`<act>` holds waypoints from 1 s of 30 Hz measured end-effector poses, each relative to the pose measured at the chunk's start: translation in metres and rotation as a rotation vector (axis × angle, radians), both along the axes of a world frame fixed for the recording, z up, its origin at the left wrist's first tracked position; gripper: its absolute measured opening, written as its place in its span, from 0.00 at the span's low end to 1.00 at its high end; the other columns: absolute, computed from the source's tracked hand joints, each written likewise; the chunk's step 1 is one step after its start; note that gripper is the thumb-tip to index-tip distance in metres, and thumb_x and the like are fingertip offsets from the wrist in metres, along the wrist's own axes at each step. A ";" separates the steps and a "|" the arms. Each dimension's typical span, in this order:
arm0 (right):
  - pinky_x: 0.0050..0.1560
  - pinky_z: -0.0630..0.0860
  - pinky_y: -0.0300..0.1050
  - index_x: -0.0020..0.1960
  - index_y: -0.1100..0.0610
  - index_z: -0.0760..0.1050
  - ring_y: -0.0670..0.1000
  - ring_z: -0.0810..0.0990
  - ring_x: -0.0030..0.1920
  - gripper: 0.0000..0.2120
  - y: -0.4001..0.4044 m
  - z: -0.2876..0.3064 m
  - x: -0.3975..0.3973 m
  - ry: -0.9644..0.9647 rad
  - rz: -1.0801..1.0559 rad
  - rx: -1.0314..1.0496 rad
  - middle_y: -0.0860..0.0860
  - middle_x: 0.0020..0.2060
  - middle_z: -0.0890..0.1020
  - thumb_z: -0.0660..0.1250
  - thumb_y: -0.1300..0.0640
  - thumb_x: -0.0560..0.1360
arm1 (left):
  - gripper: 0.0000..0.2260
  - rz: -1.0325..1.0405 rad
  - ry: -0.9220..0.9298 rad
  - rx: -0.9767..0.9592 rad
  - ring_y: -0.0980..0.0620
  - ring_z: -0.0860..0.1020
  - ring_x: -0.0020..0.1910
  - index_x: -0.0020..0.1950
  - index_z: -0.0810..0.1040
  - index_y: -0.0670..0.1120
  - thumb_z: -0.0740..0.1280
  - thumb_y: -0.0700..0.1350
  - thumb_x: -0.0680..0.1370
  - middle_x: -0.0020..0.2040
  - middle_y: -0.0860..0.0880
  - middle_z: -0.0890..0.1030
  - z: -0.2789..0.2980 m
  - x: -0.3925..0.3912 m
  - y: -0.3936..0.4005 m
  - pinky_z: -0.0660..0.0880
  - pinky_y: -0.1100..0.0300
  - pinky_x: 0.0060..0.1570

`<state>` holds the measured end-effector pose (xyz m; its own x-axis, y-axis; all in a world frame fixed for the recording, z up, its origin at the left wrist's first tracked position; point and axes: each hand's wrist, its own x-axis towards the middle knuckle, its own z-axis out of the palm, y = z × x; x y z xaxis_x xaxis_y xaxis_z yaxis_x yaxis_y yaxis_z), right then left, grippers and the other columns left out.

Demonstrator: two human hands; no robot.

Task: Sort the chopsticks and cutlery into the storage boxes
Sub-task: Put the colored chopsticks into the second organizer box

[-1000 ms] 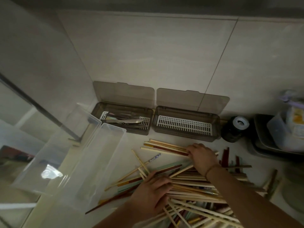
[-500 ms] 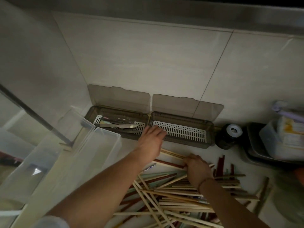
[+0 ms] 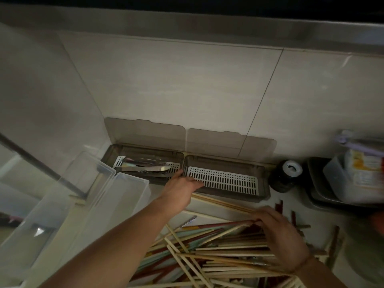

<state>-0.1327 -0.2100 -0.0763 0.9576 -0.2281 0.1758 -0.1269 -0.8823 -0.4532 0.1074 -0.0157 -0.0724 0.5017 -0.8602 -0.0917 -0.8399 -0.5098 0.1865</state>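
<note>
A loose pile of wooden and coloured chopsticks (image 3: 224, 252) covers the counter in front of me. Two brown storage boxes stand open against the wall. The left box (image 3: 145, 151) holds a knife (image 3: 153, 169) and other metal cutlery. The right box (image 3: 264, 183) holds only its white slotted tray. My left hand (image 3: 182, 189) is at the right box's front-left corner, thumb in the gap between the boxes, fingers over its rim. My right hand (image 3: 278, 235) lies on the pile, fingers curled over the ends of several chopsticks.
Two clear plastic bins (image 3: 116, 204) stand at the left. A dark jar (image 3: 285, 176) with a white lid sits right of the boxes. Beyond the jar, a dark tray (image 3: 315, 196) carries a plastic container (image 3: 357, 173). The tiled wall rises close behind the boxes.
My left hand left the chopstick pile and reached forward to the corner of the right box. My right hand stayed on the chopsticks. The view tilted upward.
</note>
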 end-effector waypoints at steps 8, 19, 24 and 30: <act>0.44 0.73 0.41 0.51 0.59 0.80 0.52 0.78 0.42 0.09 -0.041 0.025 0.053 0.086 -0.240 -0.048 0.54 0.49 0.77 0.66 0.68 0.74 | 0.25 0.053 -0.089 -0.272 0.48 0.78 0.47 0.53 0.85 0.52 0.77 0.31 0.60 0.48 0.52 0.82 -0.009 -0.018 0.026 0.77 0.52 0.44; 0.57 0.67 0.46 0.56 0.44 0.76 0.52 0.75 0.56 0.11 -0.025 0.023 0.134 0.436 -0.183 -0.497 0.47 0.54 0.80 0.63 0.54 0.76 | 0.24 0.107 0.013 -0.215 0.52 0.70 0.61 0.67 0.76 0.53 0.62 0.32 0.76 0.62 0.54 0.77 0.013 -0.027 0.028 0.69 0.58 0.58; 0.41 0.68 0.43 0.54 0.49 0.73 0.53 0.80 0.49 0.08 -0.019 0.028 0.138 0.559 -0.120 -0.645 0.49 0.49 0.80 0.61 0.58 0.77 | 0.24 0.117 0.006 -0.219 0.53 0.68 0.61 0.68 0.75 0.54 0.63 0.33 0.76 0.62 0.55 0.76 0.011 -0.028 0.028 0.69 0.59 0.58; 0.38 0.69 0.43 0.52 0.49 0.74 0.54 0.80 0.45 0.05 -0.025 0.025 0.137 0.600 -0.143 -0.602 0.49 0.46 0.81 0.62 0.56 0.77 | 0.19 0.150 0.002 -0.284 0.51 0.74 0.52 0.59 0.83 0.52 0.70 0.34 0.71 0.52 0.53 0.81 0.002 -0.027 0.029 0.76 0.54 0.50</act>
<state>0.0039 -0.2351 -0.0512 0.8963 -0.3843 -0.2213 -0.3236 -0.9080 0.2660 0.0801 0.0131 -0.0707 0.6249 -0.7680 0.1403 -0.7588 -0.5553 0.3404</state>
